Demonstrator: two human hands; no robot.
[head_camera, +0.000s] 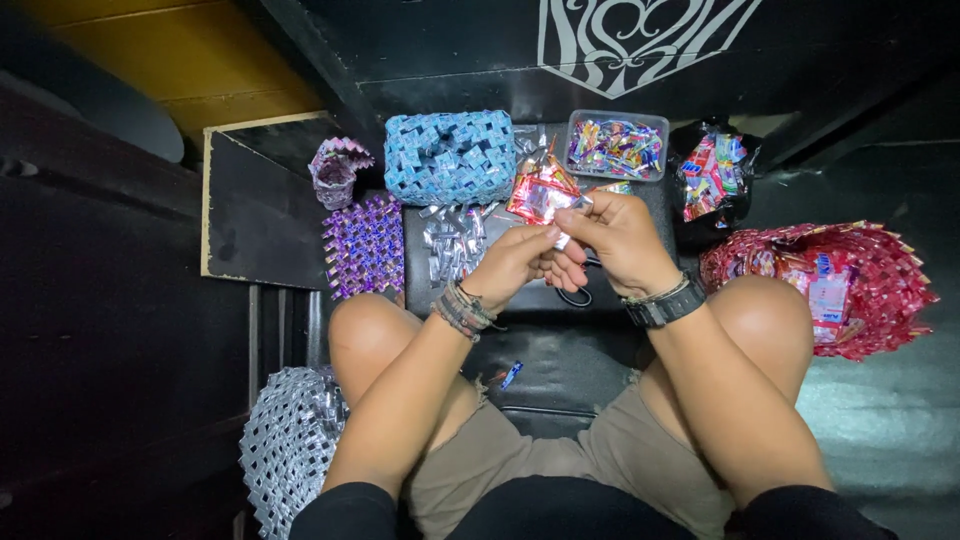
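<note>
My left hand (515, 262) and my right hand (618, 240) meet above a black surface, both pinching a small folded silver wrapper strip (565, 225). The fingertips of the two hands touch around it. Just beyond the hands lies a red and silver wrapper (541, 190). A pile of folded silver strips (455, 240) rests on the black surface left of the hands. Black scissors (577, 294) lie partly hidden under my hands.
A blue woven wrapper basket (449, 157), a purple woven mat (365, 245) and a small purple woven cup (336, 170) sit at the left. A clear tub of coloured wrappers (615, 146), a red woven basket (850, 285) and a silver woven piece (290, 440) surround me.
</note>
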